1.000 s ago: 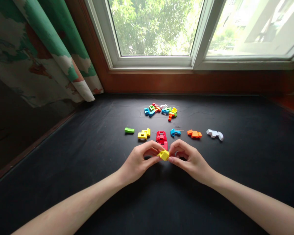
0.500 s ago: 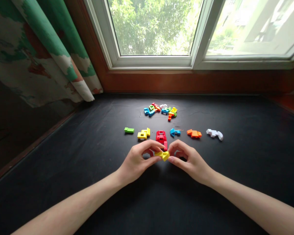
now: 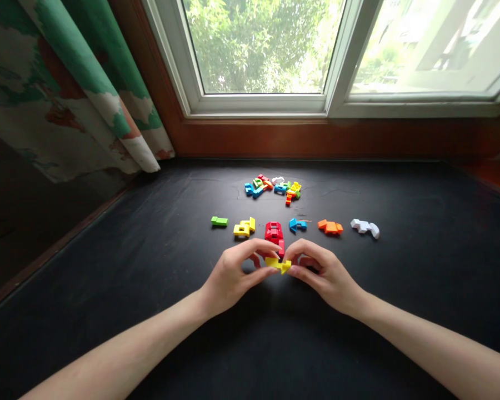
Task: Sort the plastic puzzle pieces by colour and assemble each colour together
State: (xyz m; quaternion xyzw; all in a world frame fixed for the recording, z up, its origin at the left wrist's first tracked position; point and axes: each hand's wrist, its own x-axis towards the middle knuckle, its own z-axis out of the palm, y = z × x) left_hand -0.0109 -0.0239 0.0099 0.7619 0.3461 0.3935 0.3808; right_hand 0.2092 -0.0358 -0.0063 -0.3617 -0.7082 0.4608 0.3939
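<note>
Spread wider than a moment earlier, the yellow jointed block (image 3: 278, 265) was pinched between the left hand (image 3: 233, 272) and the right hand (image 3: 327, 276), both grasping it at the fingertips. Just beyond the hands lay a red block (image 3: 274, 233), with a green piece (image 3: 219, 221) and a yellow piece (image 3: 241, 228) to the left hand's side, and a blue piece (image 3: 297, 225), an orange piece (image 3: 329, 226) and a white piece (image 3: 364, 228) to the right hand's side. A mixed heap (image 3: 270, 189) sat farther ahead on the dark surface (image 3: 358, 289).

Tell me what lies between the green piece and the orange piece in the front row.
The head view shows a yellow piece, a red piece and a blue piece between the green piece and the orange piece.
</note>
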